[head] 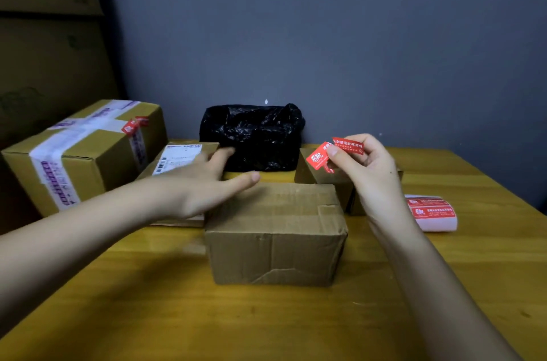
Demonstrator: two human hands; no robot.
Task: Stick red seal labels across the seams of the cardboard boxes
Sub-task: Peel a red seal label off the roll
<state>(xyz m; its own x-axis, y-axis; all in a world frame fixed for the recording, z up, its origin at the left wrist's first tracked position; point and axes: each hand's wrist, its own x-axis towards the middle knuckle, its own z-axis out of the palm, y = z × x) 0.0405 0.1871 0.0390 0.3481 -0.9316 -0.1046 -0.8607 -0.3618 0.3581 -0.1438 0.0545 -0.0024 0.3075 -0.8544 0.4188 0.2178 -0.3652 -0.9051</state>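
2 hands are working over a plain cardboard box sitting in the middle of the wooden surface. The left hand is stretching flat with straight fingers over the box's far left corner, holding nothing. The right hand is pinching a red seal label between thumb and fingers, holding it in the air above and behind the box's right end; the label is bending in the middle. A roll of red labels is lying on the surface to the right. A large taped box at far left is already wearing 1 red label at its top edge. A black plastic bag is sitting against the wall behind.
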